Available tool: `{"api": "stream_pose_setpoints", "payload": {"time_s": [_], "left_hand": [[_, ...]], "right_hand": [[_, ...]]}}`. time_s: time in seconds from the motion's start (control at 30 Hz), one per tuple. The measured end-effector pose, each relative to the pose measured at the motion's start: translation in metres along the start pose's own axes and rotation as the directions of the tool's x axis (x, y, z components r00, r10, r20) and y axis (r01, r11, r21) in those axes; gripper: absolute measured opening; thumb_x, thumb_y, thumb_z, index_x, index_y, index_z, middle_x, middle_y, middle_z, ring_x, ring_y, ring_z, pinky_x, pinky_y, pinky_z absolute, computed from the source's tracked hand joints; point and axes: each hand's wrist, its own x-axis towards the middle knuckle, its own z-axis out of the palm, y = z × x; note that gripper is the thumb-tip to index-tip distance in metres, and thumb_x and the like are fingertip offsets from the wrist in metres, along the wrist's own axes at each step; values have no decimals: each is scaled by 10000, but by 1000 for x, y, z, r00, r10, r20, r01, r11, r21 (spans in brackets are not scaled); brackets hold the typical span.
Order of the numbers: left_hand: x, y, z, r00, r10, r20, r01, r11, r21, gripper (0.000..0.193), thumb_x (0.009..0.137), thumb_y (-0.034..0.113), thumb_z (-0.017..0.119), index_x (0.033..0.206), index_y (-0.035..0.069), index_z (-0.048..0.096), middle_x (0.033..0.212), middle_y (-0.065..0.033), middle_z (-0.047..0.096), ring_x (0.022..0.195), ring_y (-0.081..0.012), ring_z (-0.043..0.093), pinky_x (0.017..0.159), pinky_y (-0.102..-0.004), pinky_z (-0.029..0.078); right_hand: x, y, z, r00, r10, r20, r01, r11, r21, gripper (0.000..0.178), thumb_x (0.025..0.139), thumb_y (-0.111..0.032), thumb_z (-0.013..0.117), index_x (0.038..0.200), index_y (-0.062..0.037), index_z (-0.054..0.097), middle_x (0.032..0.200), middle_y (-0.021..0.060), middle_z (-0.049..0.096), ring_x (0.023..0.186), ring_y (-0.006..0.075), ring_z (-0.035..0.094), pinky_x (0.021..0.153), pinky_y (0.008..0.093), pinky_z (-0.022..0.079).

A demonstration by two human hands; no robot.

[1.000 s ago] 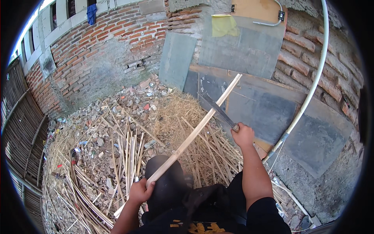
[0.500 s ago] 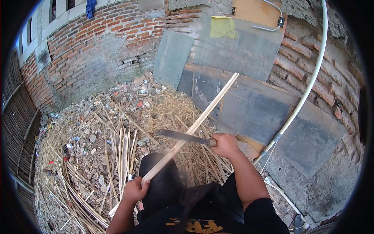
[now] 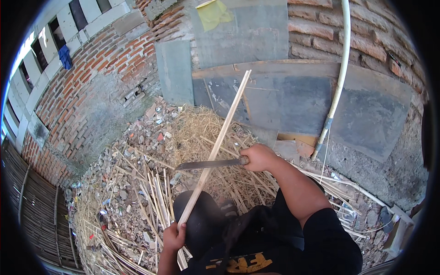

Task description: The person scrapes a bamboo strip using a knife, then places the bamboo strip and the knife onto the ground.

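Note:
My left hand (image 3: pixel 174 236) is closed around the lower end of a long pale bamboo strip (image 3: pixel 225 128). The strip slants up and away to the right, its lower part passing over my dark-clad knee (image 3: pixel 195 208). Wrapped round the handle of a machete, my right hand (image 3: pixel 258 157) is to the right of the strip. The machete's dark blade (image 3: pixel 201 164) points left and lies across the strip, about a third of the way up from my left hand. Whether the edge bites into the strip I cannot tell.
Split bamboo strips (image 3: pixel 158 192) lie left of my knee on rubble. Straw-like shavings (image 3: pixel 201 123) heap up ahead. Flat grey boards (image 3: pixel 293 105) lean against the brick wall (image 3: pixel 110 78). A pale pole (image 3: pixel 341 73) stands on the right, and a woven bamboo screen (image 3: pixel 34 201) on the left.
The whole view has swung, and the surroundings appear turned. The bamboo strip now stands steeper in view, and the machete blade lies nearly level across it. Both hands keep their holds.

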Motion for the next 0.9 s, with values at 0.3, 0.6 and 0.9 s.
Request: {"api": "stream_pose_setpoints", "payload": {"time_s": [0.3, 0.6, 0.9], "left_hand": [[10, 19, -18, 989, -70, 126, 59, 994, 93, 476, 899, 438, 711, 891, -35, 656, 680, -242, 651, 692, -432, 683, 645, -472, 521], [8, 5, -25, 966, -58, 250, 87, 991, -106, 510, 1012, 454, 562, 865, -31, 614, 686, -159, 584, 668, -234, 559, 651, -406, 469], [4, 13, -9, 996, -39, 77, 41, 999, -12, 563, 1009, 498, 520, 772, -10, 563, 658, -281, 605, 696, -502, 629, 619, -548, 466]], "right_hand": [[-2, 8, 0, 1000, 7, -5, -7, 1000, -24, 302, 739, -317, 755, 984, -144, 722, 838, 136, 717, 898, 363, 700, 785, 493, 550], [-14, -14, -14, 998, -2, 68, 7, 997, -76, 244, 723, -213, 708, 959, -158, 730, 913, 119, 723, 924, 350, 695, 784, 489, 555], [-3, 1, -21, 996, 63, 61, -61, 998, -30, 277, 731, -200, 703, 1001, -137, 719, 904, 142, 711, 922, 359, 693, 803, 499, 548]]}}
